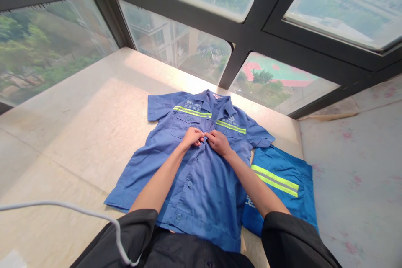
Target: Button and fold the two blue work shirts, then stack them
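Observation:
A blue short-sleeved work shirt (163,163) with yellow-green reflective strips lies spread front up, collar toward the window. My left hand (192,137) and my right hand (217,141) meet at its front placket, around chest height. Both hands have their fingertips pinched together on the placket edges, nearly touching each other. The button there is hidden by my fingers. Below them the placket lies together, with buttons (189,184) showing down to the hem. Above them the front is parted up to the open collar (216,101).
A folded brighter blue garment (282,163) with reflective strips lies right of the shirt, partly under its sleeve. A white cable (63,204) crosses the lower left. Dark-framed windows (188,4) border the pale stone ledge (78,134); a flower-patterned wall (358,167) stands at the right.

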### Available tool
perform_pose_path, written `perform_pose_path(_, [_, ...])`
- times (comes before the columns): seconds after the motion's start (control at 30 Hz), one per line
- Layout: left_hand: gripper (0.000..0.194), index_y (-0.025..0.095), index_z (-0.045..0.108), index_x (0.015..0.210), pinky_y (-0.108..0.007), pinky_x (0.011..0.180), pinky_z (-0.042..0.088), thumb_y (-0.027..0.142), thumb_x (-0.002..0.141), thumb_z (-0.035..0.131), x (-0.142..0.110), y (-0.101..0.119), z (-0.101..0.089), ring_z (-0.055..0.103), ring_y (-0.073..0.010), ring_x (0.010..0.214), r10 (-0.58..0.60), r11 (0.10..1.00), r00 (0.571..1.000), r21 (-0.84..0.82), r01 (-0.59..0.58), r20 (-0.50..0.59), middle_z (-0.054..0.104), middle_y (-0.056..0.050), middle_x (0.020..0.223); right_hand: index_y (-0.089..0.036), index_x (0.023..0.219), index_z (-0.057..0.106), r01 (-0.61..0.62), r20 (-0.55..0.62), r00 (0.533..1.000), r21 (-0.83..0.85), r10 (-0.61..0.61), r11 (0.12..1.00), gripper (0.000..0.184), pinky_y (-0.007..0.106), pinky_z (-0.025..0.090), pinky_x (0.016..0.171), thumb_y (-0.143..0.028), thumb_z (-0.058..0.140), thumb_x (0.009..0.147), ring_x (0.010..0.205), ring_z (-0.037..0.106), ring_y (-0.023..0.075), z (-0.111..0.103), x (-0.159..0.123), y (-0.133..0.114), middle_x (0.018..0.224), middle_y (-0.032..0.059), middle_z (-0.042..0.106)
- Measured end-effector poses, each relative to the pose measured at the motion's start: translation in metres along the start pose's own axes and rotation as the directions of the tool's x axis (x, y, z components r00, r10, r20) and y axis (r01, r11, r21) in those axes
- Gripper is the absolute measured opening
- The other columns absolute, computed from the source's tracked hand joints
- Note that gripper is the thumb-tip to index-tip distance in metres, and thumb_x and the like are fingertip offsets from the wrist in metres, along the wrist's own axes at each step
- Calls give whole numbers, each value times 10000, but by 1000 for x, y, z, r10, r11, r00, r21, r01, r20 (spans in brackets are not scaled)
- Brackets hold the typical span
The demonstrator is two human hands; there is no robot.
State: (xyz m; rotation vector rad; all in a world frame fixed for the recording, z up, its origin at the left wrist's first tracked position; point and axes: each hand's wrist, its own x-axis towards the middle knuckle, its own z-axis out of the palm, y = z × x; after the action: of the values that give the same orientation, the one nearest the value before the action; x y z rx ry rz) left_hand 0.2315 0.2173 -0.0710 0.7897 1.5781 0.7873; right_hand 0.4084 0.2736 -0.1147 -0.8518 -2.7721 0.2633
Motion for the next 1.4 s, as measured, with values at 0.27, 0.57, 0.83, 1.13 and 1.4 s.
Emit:
perform_pose_path(0.27, [150, 94, 689, 919, -153, 449, 426, 189, 886, 577, 1, -8, 5, 635, -88, 538, 92, 996, 995, 9, -92, -32, 690, -47, 762, -162, 1209, 696, 29, -41, 999, -45, -31, 999, 339, 319, 437, 789, -253, 439, 1007, 871, 561, 218, -1, -1, -1, 962, 113, 639])
perform_pose_path(0.57, [239, 141, 727, 910, -197, 503, 480, 314, 875, 565, -10, -19, 9, 665, -136, 585, 239, 970, 963, 81, -230, -123, 677, -21, 696, -185, 1169, 710, 97, -139, 986, 2, -96, 995, 307, 308, 445, 750, -288, 468, 1011, 835, 557, 198, 2, -4, 4, 925, 96, 630])
perform_pose_path(0.83, [323, 150, 729, 953, -287, 764, 513, 336, 696, 788, -13, -25, 9, 649, -183, 797, 487, 816, 864, 417, -399, -127, 700, -50, 906, -206, 1127, 733, 85, -145, 987, 118, -67, 989, 267, 295, 461, 746, -242, 513, 981, 833, 585, 192, 7, -2, 10, 903, 83, 642])
perform_pose_path(1.13, [220, 145, 763, 971, -273, 768, 491, 144, 797, 629, -8, -34, 11, 638, -162, 758, 545, 776, 829, 452, -441, -127, 719, -48, 886, -221, 1019, 758, 64, -133, 991, 328, -21, 943, 189, 267, 455, 729, -266, 583, 963, 802, 586, 168, 5, 1, 14, 871, 56, 629])
perform_pose_path(1.4, [246, 160, 758, 1035, -298, 823, 490, 171, 891, 559, -11, -33, 13, 650, -194, 865, 560, 718, 823, 554, -421, -100, 720, -70, 979, -219, 973, 757, 62, -140, 990, 388, -7, 920, 228, 261, 454, 732, -198, 530, 964, 801, 578, 160, 7, 3, 16, 862, 48, 611])
